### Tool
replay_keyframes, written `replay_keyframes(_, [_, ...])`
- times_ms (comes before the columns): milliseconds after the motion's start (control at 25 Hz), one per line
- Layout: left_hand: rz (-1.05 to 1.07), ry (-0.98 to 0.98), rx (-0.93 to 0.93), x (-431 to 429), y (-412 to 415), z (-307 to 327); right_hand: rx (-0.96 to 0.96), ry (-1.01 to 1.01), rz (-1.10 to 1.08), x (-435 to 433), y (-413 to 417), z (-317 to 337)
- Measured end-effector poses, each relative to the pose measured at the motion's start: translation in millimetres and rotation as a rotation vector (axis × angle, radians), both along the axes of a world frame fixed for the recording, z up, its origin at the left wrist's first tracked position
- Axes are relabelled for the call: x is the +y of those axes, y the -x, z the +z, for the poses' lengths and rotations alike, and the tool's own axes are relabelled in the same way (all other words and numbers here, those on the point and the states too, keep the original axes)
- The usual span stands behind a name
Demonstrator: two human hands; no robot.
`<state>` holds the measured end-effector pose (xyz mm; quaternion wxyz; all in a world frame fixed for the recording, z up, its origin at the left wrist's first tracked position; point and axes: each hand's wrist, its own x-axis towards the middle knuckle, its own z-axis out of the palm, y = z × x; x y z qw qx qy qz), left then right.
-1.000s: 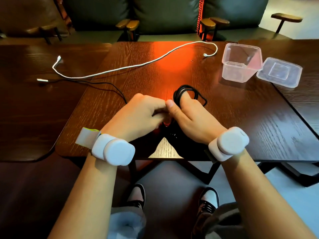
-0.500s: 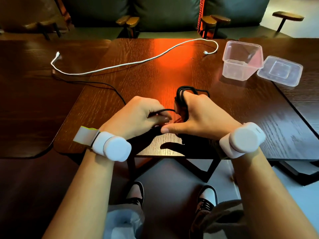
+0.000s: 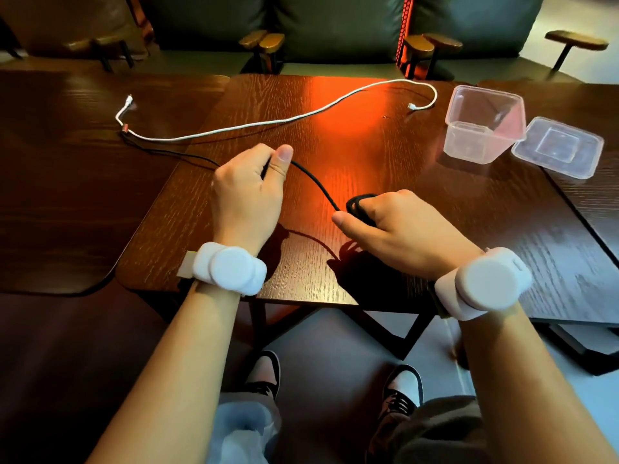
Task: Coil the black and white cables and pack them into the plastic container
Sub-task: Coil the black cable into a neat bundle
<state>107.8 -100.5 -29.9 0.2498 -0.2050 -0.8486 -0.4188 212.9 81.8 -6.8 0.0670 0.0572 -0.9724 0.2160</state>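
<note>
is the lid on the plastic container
No, the lid lies flat on the table beside the open plastic container.

Left hand drawn left and farther from right hand, black cable now stretched taut between them, its far-left tail pulled nearer, hands no longer touching.

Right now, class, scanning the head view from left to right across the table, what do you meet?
White cable's left plug → left hand → right hand gripping the black coil → plastic container → lid.
</note>
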Motion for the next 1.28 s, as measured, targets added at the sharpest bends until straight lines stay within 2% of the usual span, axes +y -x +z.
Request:
replay_keyframes(160, [-0.036,0.264,0.159,7.5,-0.2,-6.2,0.008,-0.128,-0.058,-8.5,3.7,-3.7])
replay_keyframes(280, [-0.140,0.350,0.260,10.5,-5.7,-5.0,0.056,-0.033,-0.041,-7.4,5.8,-3.3])
replay_keyframes(320, [-0.210,0.371,0.283,12.0,-8.7,-4.9,0.073,0.102,-0.009,-7.2,6.6,-3.4])
replay_keyframes(400, [-0.417,0.320,0.238,16.8,-14.6,-3.5,0.087,0.506,0.037,-11.5,7.6,-4.8])
replay_keyframes(480, [-0.611,0.146,0.072,20.9,-18.6,-1.6,0.053,0.953,0.031,-21.4,9.8,-6.2])
replay_keyframes(560, [-0.758,-0.062,-0.086,20.3,-18.4,-1.3,-0.033,1.314,0.040,-29.9,11.0,-7.1])
replay_keyframes(600, [-0.816,-0.159,-0.154,18.9,-19.0,-1.7,-0.069,1.437,0.044,-32.4,11.6,-7.2])
replay_keyframes(680, [-0.821,-0.264,-0.249,17.8,-21.0,-0.7,-0.093,1.560,0.025,-31.7,12.6,-7.1])
replay_keyframes(840, [-0.749,-0.279,-0.371,18.1,-17.9,-2.2,-0.089,1.557,-0.040,-30.4,13.5,-10.0])
replay_keyframes(960, [-0.779,-0.387,-0.501,15.4,-15.7,0.9,-0.081,1.455,-0.094,-26.9,14.4,-11.6])
replay_keyframes(1080, [-0.796,-0.374,-0.558,16.0,-16.9,1.0,-0.062,1.350,-0.068,-29.1,15.4,-12.0])
replay_keyframes(1200, [-0.746,-0.395,-0.609,18.1,-18.1,0.7,-0.071,1.334,-0.009,-35.4,17.1,-13.9])
replay_keyframes(1280, [-0.743,-0.418,-0.639,16.3,-17.1,1.0,-0.037,1.237,-0.058,-35.7,18.0,-16.0])
